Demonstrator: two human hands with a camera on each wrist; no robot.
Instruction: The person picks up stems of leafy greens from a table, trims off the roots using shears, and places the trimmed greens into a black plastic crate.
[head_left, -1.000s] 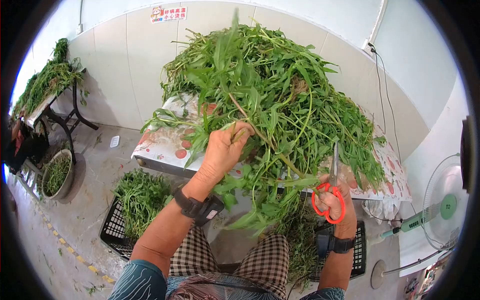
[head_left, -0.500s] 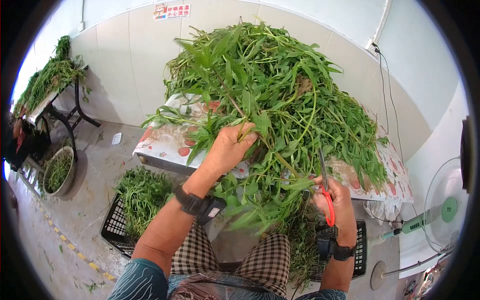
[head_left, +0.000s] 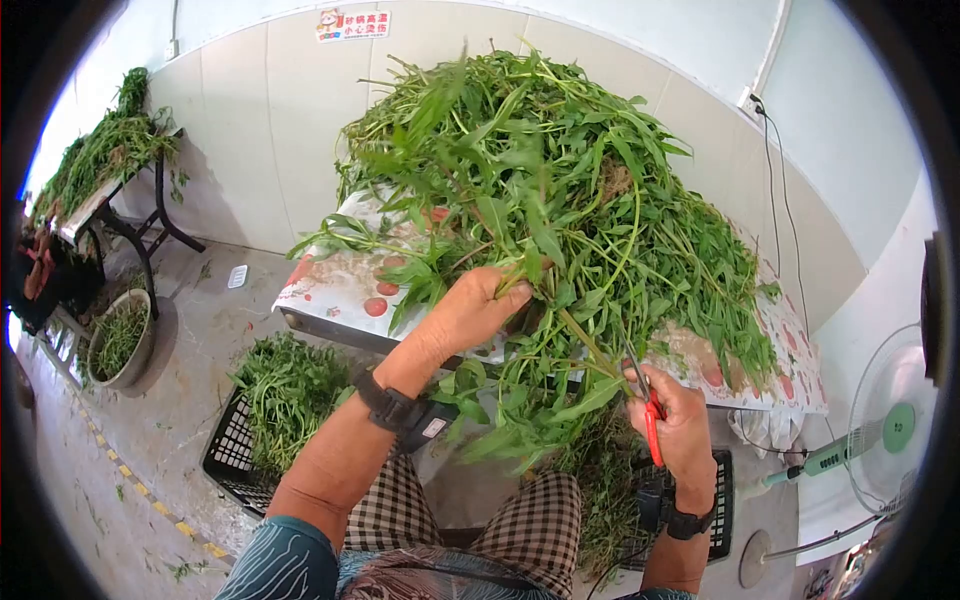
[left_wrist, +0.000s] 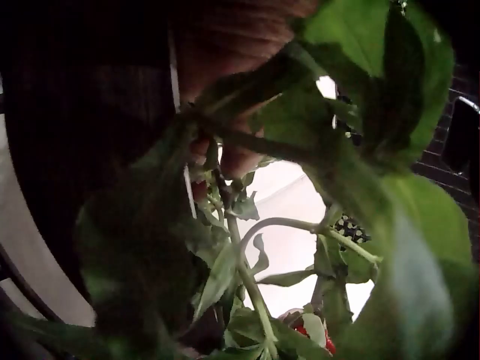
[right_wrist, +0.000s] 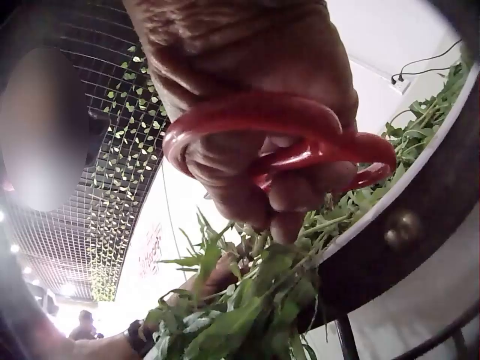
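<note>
My left hand [head_left: 475, 310] pinches a leafy green stem [head_left: 592, 342] that runs down to the right. The lower end of this stem reaches my right hand [head_left: 675, 415], whose fingers grip red-handled scissors [head_left: 653, 430]. In the head view the blades point up and left and overlap the stem close to the fingertips. The red handle loops [right_wrist: 255, 112] lie around the fingers in the right wrist view. Leaves [left_wrist: 217, 277] hide much of the left fingers in the left wrist view. Behind both hands rises a big heap of leafy stems [head_left: 560, 180].
The heap lies on a table with a patterned cover [head_left: 345, 285]. Black crates stand below, one with greens [head_left: 290, 395] at left, another [head_left: 720, 510] at right. A fan [head_left: 897, 428] stands at far right. At left are a bucket [head_left: 145, 350] and a second loaded table [head_left: 85, 215].
The scissors have turned from blades upright to tilting left, over the stem. My left hand has come slightly lower and to the right with the stem. The head view has shifted a little.
</note>
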